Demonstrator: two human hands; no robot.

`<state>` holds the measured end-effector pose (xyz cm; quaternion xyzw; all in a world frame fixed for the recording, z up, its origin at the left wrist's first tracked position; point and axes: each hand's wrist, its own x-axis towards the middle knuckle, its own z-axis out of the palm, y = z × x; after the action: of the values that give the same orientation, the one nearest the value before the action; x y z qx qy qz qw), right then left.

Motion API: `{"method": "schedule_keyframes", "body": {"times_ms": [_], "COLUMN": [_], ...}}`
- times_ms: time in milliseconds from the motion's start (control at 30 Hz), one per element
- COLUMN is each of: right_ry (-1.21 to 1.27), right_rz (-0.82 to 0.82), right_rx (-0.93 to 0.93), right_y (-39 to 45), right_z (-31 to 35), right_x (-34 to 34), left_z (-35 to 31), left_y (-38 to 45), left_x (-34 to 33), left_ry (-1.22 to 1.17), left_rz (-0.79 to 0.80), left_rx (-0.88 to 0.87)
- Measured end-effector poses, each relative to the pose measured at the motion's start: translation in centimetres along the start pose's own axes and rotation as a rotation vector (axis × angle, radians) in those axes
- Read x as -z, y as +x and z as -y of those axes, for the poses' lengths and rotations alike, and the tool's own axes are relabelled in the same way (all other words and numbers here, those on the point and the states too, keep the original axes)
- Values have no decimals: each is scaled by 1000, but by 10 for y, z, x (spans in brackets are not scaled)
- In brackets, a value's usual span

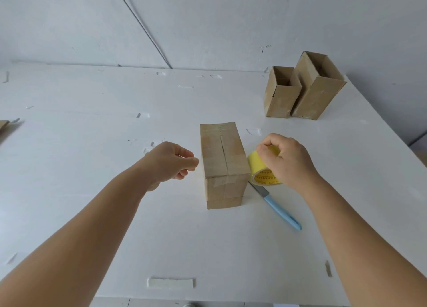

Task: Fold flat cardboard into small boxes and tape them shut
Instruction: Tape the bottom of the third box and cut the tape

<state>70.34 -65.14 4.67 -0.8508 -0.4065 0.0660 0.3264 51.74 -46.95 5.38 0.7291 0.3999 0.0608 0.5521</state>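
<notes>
A closed brown cardboard box [223,163] stands on the white table [115,144], its top flaps meeting along a middle seam with clear tape over them. My right hand [287,161] grips a yellow tape roll [258,170] just to the right of the box. My left hand [172,163] hovers just left of the box with its fingers curled and thumb against the forefinger; I see nothing held in it. A knife with a light blue handle [280,210] lies on the table below the tape roll.
Two open-topped cardboard boxes [280,94] [317,87] stand side by side at the back right, near the table's right edge. A piece of flat cardboard [3,125] shows at the far left edge. A white wall rises behind the table.
</notes>
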Motion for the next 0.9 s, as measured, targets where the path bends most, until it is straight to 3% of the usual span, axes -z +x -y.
{"method": "schedule_keyframes", "body": {"times_ms": [300, 433, 600, 767, 900], "right_ry": [25, 13, -12, -2, -9], "right_rz": [56, 45, 47, 48, 34], "right_rx": [-74, -90, -80, -78, -85], "right_y": [-1, 0, 3, 2, 1], "right_z": [-11, -11, -8, -9, -8], "right_x": [-11, -13, -13, -12, -14], "left_z": [26, 24, 20, 39, 39], "left_y": [10, 13, 16, 17, -1], "left_x": [-17, -19, -17, -25, -45], "left_ry": [-152, -237, -285, -10, 17], "left_rz": [177, 169, 99, -45, -287], "left_rx": [34, 66, 132, 223, 15]}}
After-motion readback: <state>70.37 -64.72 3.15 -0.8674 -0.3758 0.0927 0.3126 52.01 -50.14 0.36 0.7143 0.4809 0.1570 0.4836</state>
